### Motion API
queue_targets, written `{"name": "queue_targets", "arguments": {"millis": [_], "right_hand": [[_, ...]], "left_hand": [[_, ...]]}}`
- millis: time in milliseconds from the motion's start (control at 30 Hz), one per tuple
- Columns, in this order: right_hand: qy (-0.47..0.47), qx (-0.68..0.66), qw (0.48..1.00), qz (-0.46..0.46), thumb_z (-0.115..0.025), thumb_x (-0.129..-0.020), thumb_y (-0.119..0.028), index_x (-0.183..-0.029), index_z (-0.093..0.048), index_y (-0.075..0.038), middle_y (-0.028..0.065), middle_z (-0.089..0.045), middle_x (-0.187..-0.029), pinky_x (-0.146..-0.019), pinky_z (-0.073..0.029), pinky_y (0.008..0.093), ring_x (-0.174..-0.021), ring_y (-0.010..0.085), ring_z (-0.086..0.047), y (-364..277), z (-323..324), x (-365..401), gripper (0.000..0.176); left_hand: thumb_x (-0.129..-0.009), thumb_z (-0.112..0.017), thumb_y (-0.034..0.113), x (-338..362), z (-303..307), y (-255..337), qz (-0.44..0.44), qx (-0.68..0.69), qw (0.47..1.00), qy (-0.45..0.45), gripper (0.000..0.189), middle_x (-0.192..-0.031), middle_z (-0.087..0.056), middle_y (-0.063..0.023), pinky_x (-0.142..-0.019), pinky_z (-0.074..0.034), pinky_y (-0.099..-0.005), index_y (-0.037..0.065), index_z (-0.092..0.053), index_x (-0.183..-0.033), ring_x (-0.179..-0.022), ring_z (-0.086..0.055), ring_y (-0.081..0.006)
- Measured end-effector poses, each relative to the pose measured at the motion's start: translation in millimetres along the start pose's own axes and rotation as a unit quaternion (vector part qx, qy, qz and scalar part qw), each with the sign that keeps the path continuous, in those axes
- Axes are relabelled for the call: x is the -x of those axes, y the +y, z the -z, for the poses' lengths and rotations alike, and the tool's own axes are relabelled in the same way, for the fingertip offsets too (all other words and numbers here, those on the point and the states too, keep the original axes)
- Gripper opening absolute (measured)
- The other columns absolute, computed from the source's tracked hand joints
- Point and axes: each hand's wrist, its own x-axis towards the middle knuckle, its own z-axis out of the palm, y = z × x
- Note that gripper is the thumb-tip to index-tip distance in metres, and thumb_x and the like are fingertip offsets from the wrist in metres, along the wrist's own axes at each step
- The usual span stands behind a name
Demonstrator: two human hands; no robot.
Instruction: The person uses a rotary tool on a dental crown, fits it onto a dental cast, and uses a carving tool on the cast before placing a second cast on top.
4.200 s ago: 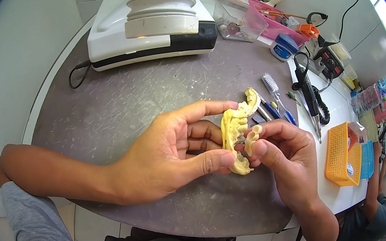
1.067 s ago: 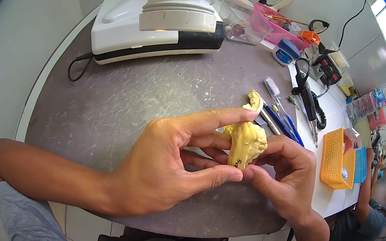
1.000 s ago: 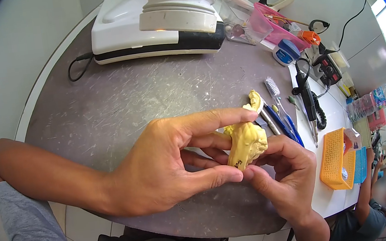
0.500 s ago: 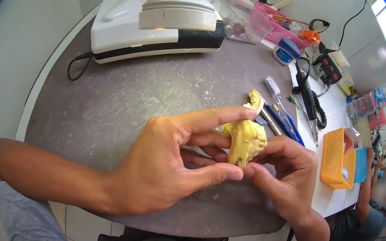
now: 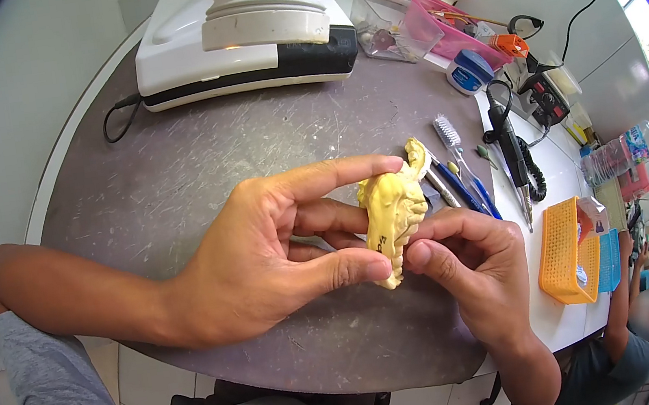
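My left hand [image 5: 265, 251] holds a yellow plaster dental cast [image 5: 391, 210] between its stretched index finger on top and its thumb below. Dark handwritten marks show on the cast's side, and its row of teeth faces right. My right hand [image 5: 480, 264] is closed at the cast's right edge, its thumb and bent index finger against the teeth side. Its other fingers are curled and partly hidden. Just behind the cast, a smaller yellow and white piece [image 5: 417, 157] appears to lie on the table.
Pens [image 5: 462, 188] and a toothbrush [image 5: 451, 137] lie beyond my right hand, near a handpiece [image 5: 510, 149]. An orange basket [image 5: 565, 253] stands at the right. A white machine with a ribbed hose [image 5: 241, 70] sits at the back. Another person [image 5: 608, 362] is at far right.
The cast has turned in my hands, so its teeth side now stands more upright and its lower end shows below my left thumb. The whole view has shifted slightly.
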Motion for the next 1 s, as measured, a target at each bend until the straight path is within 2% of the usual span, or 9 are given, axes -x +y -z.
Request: {"name": "queue_targets", "arguments": {"millis": [400, 667, 767, 867, 1000], "right_hand": [[-0.023, 0.027, 0.999, -0.001, -0.072, -0.093, -0.006, -0.103, -0.072, 0.005, 0.0079, -0.072, -0.091, -0.075, -0.054, 0.0224, -0.085, 0.0103, -0.068, -1.0, -2.3, -0.3, 0.015], [-0.051, 0.005, 0.998, -0.037, -0.070, -0.096, -0.012, -0.104, -0.070, 0.005, 0.0083, -0.072, -0.092, -0.075, -0.054, 0.0222, -0.085, 0.0101, -0.068, -3.5, 0.6, -1.1, 0.019], [-0.023, -0.047, 0.998, -0.022, -0.070, -0.096, -0.012, -0.104, -0.069, 0.006, 0.0077, -0.071, -0.092, -0.075, -0.054, 0.0225, -0.085, 0.0100, -0.067, -0.1, -1.6, -0.3, 0.020], [-0.009, -0.049, 0.999, 0.007, -0.071, -0.095, -0.010, -0.103, -0.068, 0.006, 0.0072, -0.071, -0.092, -0.076, -0.054, 0.0227, -0.085, 0.0103, -0.067, 2.7, -2.0, -0.7, 0.018], [-0.006, -0.043, 0.999, -0.003, -0.071, -0.094, -0.008, -0.102, -0.068, 0.006, 0.0073, -0.071, -0.092, -0.076, -0.054, 0.0227, -0.085, 0.0104, -0.067, 1.4, -3.0, 0.2, 0.016]], "left_hand": [[-0.090, -0.071, 0.000, -0.9, 0.8, -1.4, 0.003, 0.005, 1.000, -0.004, 0.074, -0.118, -0.068, -0.0205, -0.103, -0.053, -0.0321, -0.001, -0.031, -0.153, -0.111, -0.066, -0.0188], [-0.090, -0.071, -0.001, -0.5, 0.9, 0.6, 0.009, -0.001, 1.000, -0.010, 0.074, -0.118, -0.068, -0.0202, -0.102, -0.053, -0.0319, -0.001, -0.031, -0.153, -0.111, -0.066, -0.0191], [-0.091, -0.071, -0.001, -0.4, 0.3, -0.6, 0.006, 0.005, 1.000, -0.007, 0.074, -0.117, -0.069, -0.0200, -0.102, -0.053, -0.0318, -0.001, -0.031, -0.153, -0.111, -0.067, -0.0193], [-0.091, -0.071, 0.000, -0.2, 0.3, -0.2, 0.008, 0.001, 1.000, -0.012, 0.074, -0.117, -0.069, -0.0200, -0.102, -0.053, -0.0319, -0.001, -0.031, -0.153, -0.111, -0.067, -0.0194], [-0.090, -0.071, -0.001, -0.1, 0.4, -0.1, 0.010, -0.003, 1.000, -0.012, 0.075, -0.117, -0.069, -0.0202, -0.102, -0.053, -0.0319, 0.000, -0.031, -0.153, -0.110, -0.067, -0.0194]]}}
